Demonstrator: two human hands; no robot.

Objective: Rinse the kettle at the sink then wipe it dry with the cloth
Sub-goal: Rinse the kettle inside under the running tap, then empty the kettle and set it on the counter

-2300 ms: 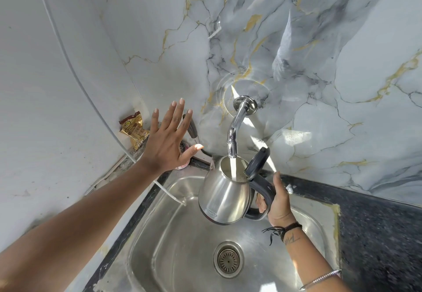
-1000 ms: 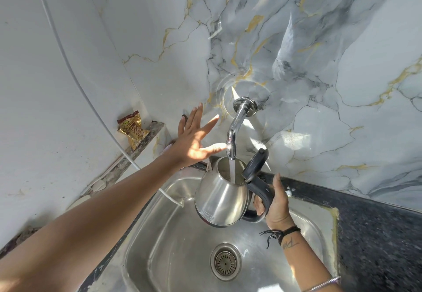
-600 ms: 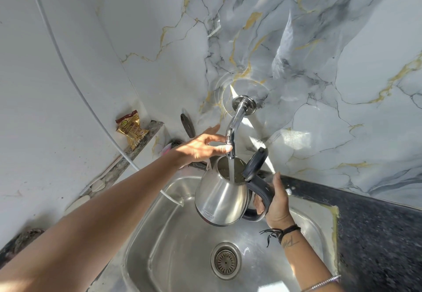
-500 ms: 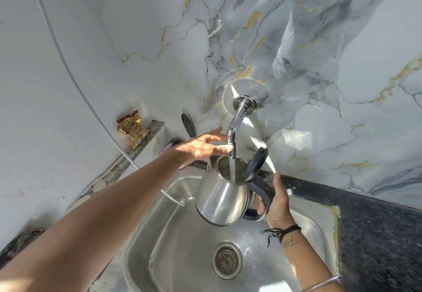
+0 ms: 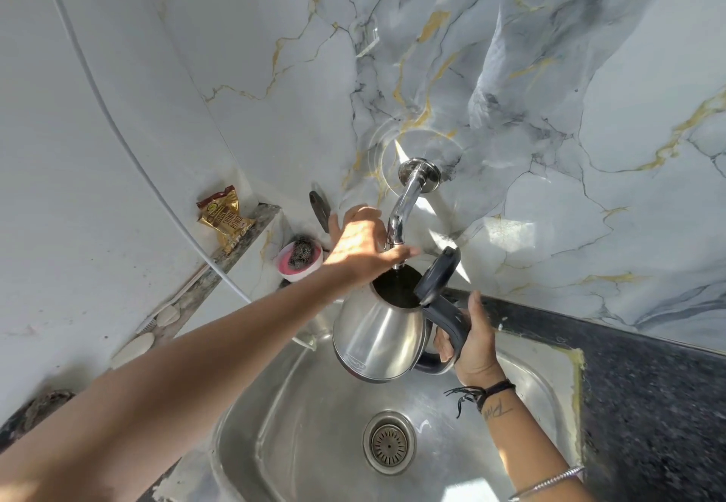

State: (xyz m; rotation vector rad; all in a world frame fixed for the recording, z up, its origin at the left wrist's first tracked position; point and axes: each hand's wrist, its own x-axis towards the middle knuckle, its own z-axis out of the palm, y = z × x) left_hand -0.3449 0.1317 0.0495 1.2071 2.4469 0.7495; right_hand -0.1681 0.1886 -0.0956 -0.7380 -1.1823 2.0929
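Observation:
A steel kettle [image 5: 377, 336] with a black handle hangs over the steel sink [image 5: 306, 434], tilted a little, its black lid [image 5: 436, 275] flipped open. My right hand [image 5: 475, 344] grips the handle from the right. The kettle's mouth sits just under the chrome wall tap [image 5: 408, 195]. My left hand [image 5: 361, 246] is wrapped around the lower end of the spout. Only a thin trickle falls from the tap into the kettle. No cloth is in view.
A pink dish with a steel scrubber [image 5: 300, 261] and a gold snack packet [image 5: 224, 214] rest on the ledge at the left. A white cable [image 5: 118, 128] runs down the left wall. Dark speckled counter [image 5: 648, 403] lies right of the sink. The drain [image 5: 389, 442] is below the kettle.
My left hand swung from open near the left wall over to the tap and closed on its spout. The full stream has shrunk to a trickle. The kettle stayed put.

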